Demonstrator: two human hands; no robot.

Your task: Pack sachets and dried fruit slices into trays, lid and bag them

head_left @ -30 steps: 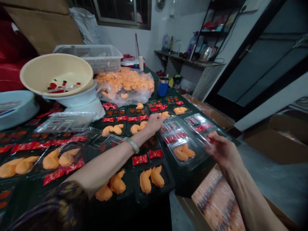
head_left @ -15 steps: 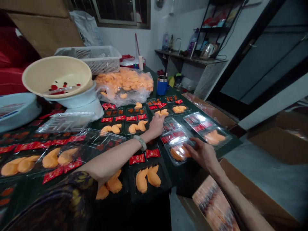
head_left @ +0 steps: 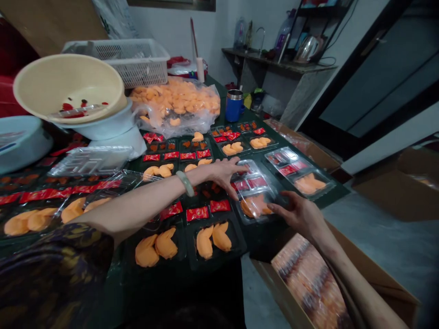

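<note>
Lidded tray (head_left: 254, 193) lies long axis 11-to-5, between left hand (head_left: 227, 176), fingers spread, at its 10 o'clock, and right hand (head_left: 301, 214) at 4 o'clock, equally near; can't tell if right grips.

A dark tray (head_left: 251, 222) lies flat at four o'clock from the view's centre, a clear, shiny lid (head_left: 268, 187) over it. Two red packets (head_left: 256, 182) sit mid-tray, with orange pieces (head_left: 254, 207) toward its six o'clock
</note>
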